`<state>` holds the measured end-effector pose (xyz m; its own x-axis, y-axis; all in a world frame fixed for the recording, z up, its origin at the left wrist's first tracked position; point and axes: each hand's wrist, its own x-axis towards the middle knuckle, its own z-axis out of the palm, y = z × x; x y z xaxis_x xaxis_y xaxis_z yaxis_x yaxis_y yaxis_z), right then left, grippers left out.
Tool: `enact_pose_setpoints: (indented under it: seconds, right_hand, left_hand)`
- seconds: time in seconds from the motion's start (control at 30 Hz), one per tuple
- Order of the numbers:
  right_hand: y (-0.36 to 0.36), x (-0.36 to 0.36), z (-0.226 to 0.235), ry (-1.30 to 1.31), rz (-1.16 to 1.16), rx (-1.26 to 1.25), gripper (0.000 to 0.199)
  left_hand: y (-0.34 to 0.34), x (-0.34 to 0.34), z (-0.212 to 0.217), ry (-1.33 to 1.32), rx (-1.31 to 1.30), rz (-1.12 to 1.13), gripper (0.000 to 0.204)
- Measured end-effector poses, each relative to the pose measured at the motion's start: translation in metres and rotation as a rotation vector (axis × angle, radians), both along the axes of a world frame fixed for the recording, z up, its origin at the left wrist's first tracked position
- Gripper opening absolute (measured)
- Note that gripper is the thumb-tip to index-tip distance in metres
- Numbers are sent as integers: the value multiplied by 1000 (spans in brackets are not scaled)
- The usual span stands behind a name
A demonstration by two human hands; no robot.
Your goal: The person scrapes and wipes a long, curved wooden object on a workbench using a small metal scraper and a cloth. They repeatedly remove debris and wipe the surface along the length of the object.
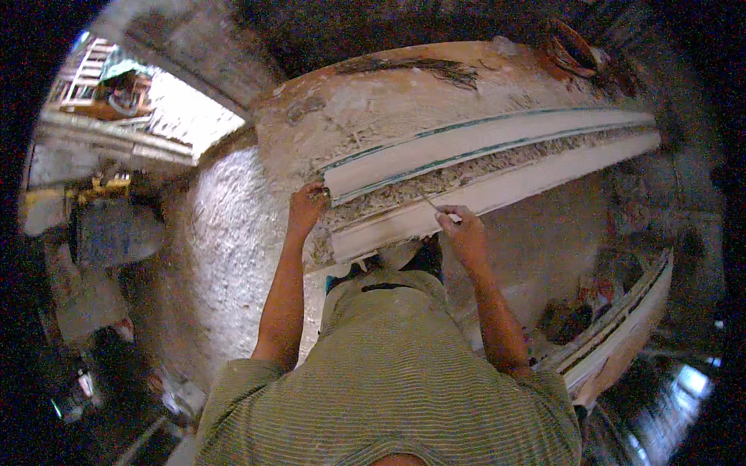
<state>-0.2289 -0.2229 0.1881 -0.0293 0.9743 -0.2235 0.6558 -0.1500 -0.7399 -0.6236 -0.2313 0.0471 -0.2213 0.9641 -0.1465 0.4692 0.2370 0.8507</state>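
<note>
A long white moulding (482,151) with green-edged lines lies across the worktable in front of me. Below it runs a channel filled with rough, crumbly grey-brown material (497,165), bordered on my side by a plain white strip (536,177). My right hand (464,231) is closed round a thin stick-like tool (429,202), whose tip points up and left at the crumbly fill. At the left end of the moulding, my left hand (309,206) has its fingers curled in at the corner. Whatever it pinches there is too small to make out.
The worktable (373,97) is caked with dried pale material. On its far side lie a bundle of dark fibres (420,68) and a reddish-brown round container (571,50). Another long white piece (622,330) stands at lower right. A bright opening (190,113) is at upper left.
</note>
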Motion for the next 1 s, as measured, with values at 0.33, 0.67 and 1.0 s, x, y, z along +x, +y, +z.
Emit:
enact_pose_setpoints:
  seconds: [0.33,0.67,1.0]
  right_hand:
    - [-42,-2,-14,189,-129,1,27]
    - [-25,-15,-15,269,-162,131,47]
    - [13,74,-37,273,80,246,57]
  left_hand:
    - [2,-32,-11,373,-120,-280,34]
    - [-13,61,82,-41,225,-48,63]
    - [1,147,111,-307,-252,-170,58]
